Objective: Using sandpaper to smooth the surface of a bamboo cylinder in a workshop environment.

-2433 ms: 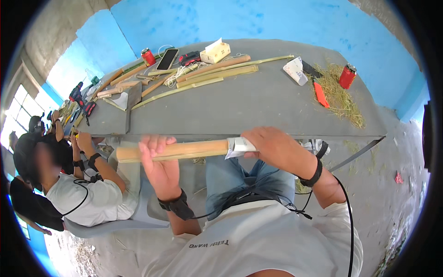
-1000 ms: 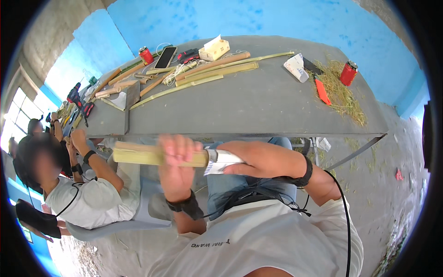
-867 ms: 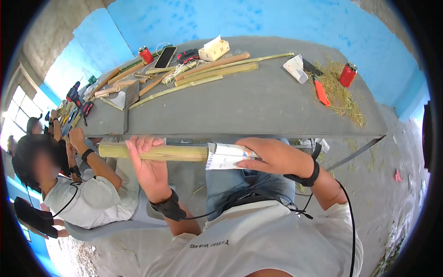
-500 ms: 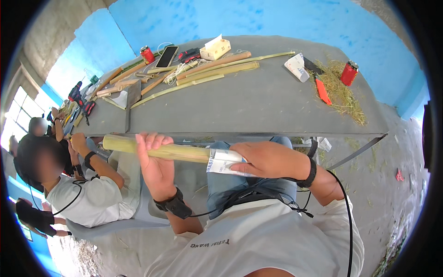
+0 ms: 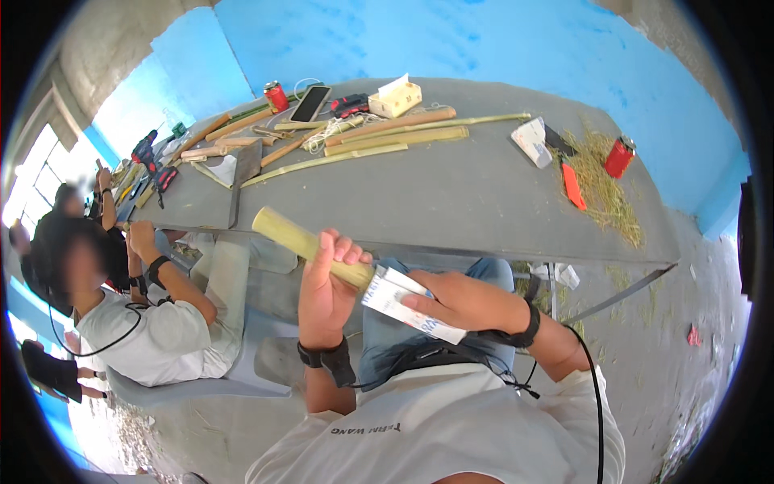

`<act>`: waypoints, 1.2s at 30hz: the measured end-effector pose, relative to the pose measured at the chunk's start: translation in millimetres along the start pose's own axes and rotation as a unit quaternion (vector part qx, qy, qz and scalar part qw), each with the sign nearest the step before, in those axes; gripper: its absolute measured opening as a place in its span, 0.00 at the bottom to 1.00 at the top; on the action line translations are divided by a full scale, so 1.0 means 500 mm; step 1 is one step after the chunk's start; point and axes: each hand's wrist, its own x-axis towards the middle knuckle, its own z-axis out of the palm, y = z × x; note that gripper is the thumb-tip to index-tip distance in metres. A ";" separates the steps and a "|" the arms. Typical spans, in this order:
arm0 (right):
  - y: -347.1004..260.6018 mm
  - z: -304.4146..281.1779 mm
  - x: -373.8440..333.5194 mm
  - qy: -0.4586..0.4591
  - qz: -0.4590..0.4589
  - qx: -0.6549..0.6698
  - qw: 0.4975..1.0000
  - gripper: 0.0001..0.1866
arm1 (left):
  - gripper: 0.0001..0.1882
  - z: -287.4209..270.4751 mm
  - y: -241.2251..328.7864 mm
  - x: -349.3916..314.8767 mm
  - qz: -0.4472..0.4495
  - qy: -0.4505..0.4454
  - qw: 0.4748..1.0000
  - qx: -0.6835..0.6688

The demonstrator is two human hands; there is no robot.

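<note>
My left hand (image 5: pixel 329 282) is wrapped round a pale green-yellow bamboo piece (image 5: pixel 289 231), which slants over my lap in front of the table edge. Its free end points up and to the left. Around its lower right end lies a folded sheet of sandpaper (image 5: pixel 397 300), white-backed with blue print. My right hand (image 5: pixel 472 302) closes on this sheet, thumb on top, pressing it to the bamboo. The bamboo end under the sheet and right hand is hidden.
On the grey table (image 5: pixel 387 198) lie bamboo strips (image 5: pixel 395 137), a phone (image 5: pixel 310 104), a tissue box (image 5: pixel 395 98) and a drill (image 5: pixel 151 165). A red can (image 5: pixel 620 157) stands by fibre shavings (image 5: pixel 601 206). A co-worker (image 5: pixel 153 331) sits at my left.
The bamboo has tilted, its free end rising and moving right. My left hand has shifted right along it, closer to my right hand. The sandpaper now slants down to the right.
</note>
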 end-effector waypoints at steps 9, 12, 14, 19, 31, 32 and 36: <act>-0.030 0.021 -0.021 0.055 -0.048 0.074 0.995 0.24 | 0.10 -0.009 0.015 -0.004 0.069 -0.005 0.997 -0.020; -0.026 0.019 -0.025 0.071 -0.060 0.079 0.993 0.24 | 0.10 0.006 0.025 -0.011 0.031 -0.011 0.999 0.012; -0.006 0.016 -0.046 0.078 -0.062 0.084 0.992 0.24 | 0.10 -0.020 0.055 -0.012 0.083 0.012 0.996 -0.009; -0.027 0.019 -0.036 0.064 -0.042 0.021 0.997 0.26 | 0.10 -0.005 0.039 -0.020 0.100 0.012 0.995 -0.026; -0.046 0.008 -0.037 0.067 -0.051 0.064 0.994 0.26 | 0.09 0.031 0.010 -0.009 0.033 -0.032 0.999 -0.005; -0.034 0.005 -0.040 0.067 -0.046 0.063 0.995 0.26 | 0.09 0.031 0.015 -0.009 0.030 -0.031 0.999 -0.010; 0.004 0.011 -0.070 0.089 -0.063 0.036 0.993 0.27 | 0.09 -0.010 0.067 0.004 0.093 -0.005 0.995 -0.044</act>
